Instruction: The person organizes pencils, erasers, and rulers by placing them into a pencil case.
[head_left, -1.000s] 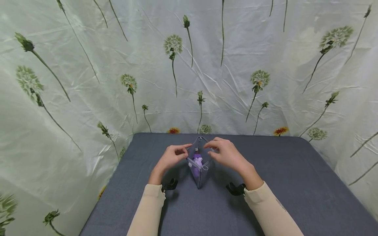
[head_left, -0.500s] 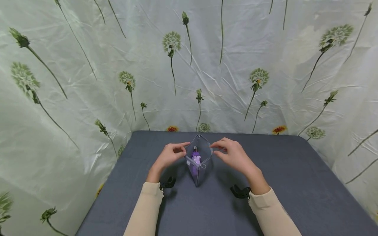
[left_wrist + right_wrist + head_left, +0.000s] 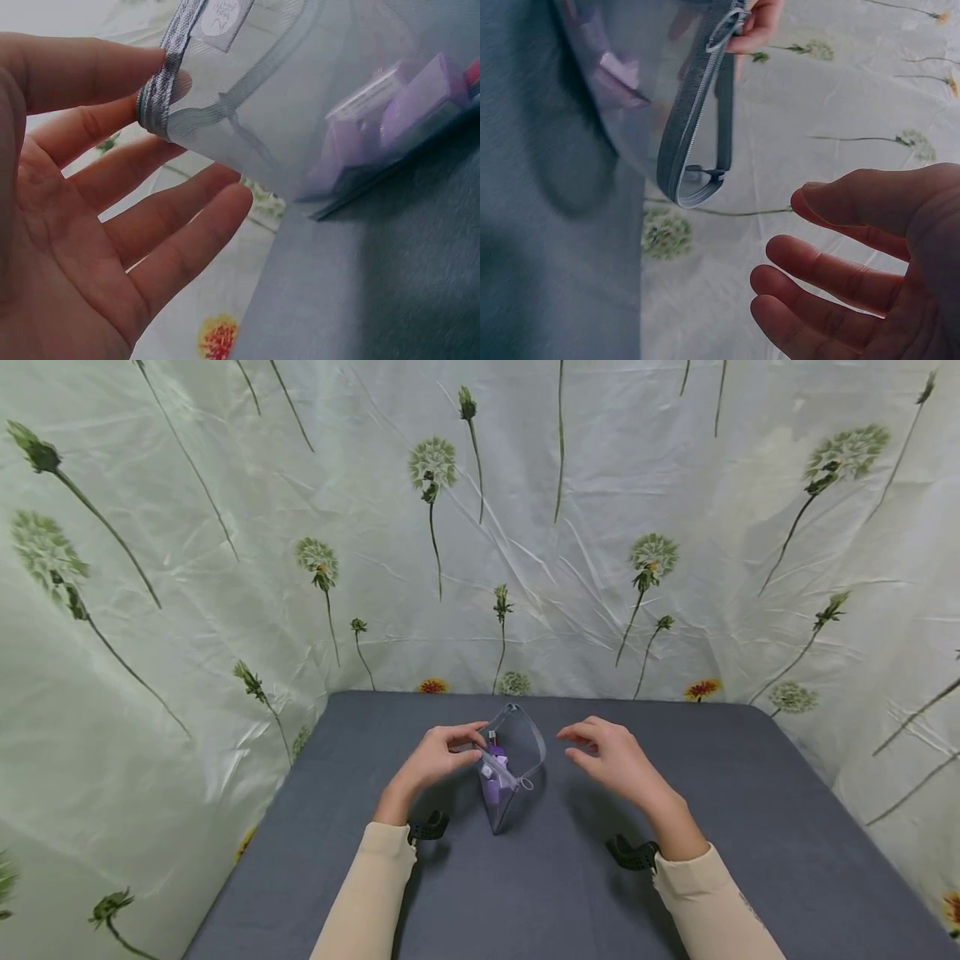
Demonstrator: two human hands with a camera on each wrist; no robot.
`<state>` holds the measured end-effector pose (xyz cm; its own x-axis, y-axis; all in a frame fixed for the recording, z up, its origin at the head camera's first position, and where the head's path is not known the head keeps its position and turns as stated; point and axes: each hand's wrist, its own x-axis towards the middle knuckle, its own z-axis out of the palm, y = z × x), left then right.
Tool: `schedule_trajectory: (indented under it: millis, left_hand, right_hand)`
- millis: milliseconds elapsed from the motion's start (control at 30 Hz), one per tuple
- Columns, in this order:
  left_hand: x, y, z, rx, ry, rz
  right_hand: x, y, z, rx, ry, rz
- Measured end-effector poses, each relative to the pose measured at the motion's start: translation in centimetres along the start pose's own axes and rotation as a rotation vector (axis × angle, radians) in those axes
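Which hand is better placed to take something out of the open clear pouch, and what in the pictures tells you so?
Probably the right hand. It is open, holds nothing and hovers just beside the pouch. The left hand is busy pinching the grey zipper edge, which keeps the mouth open.

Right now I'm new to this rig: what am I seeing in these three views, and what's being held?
No robot here: a person works bare-handed, with a camera on the head and one on each wrist. The head view looks down at a grey table. On it stands a clear zip pouch with purple items inside. The left hand pinches the pouch's zipper edge, plain in the left wrist view. The right hand is open beside the pouch, touching nothing, as the right wrist view shows.
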<state>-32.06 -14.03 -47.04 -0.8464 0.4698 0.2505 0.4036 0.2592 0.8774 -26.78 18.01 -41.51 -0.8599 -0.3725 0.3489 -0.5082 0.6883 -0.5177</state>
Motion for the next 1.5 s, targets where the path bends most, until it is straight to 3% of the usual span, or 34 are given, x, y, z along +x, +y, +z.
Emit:
schedule_trajectory:
  millis: [267, 467, 900, 1200, 1500]
  left_hand:
    - [0.6, 1.2, 1.8, 0.211, -0.009, 0.017]
    - [0.7, 1.8, 3.2, 0.316, -0.038, 0.005]
    - [1.3, 1.5, 6.1, 0.402, -0.057, 0.093]
    - [1.3, 1.3, 7.7, 0.462, -0.093, 0.067]
    - [1.2, 1.0, 8.9, 0.515, -0.183, 0.039]
  right_hand:
    - [-1.4, 1.4, -0.1, -0.071, -0.028, 0.020]
    - [-2.9, 2.7, -0.1, -0.140, -0.057, 0.032]
    - [-5.3, 4.6, -0.2, -0.146, -0.092, 0.074]
    - [-6.4, 5.4, 0.0, -0.155, -0.084, 0.073]
    - [-7.1, 5.9, -0.1, -0.145, -0.104, 0.120]
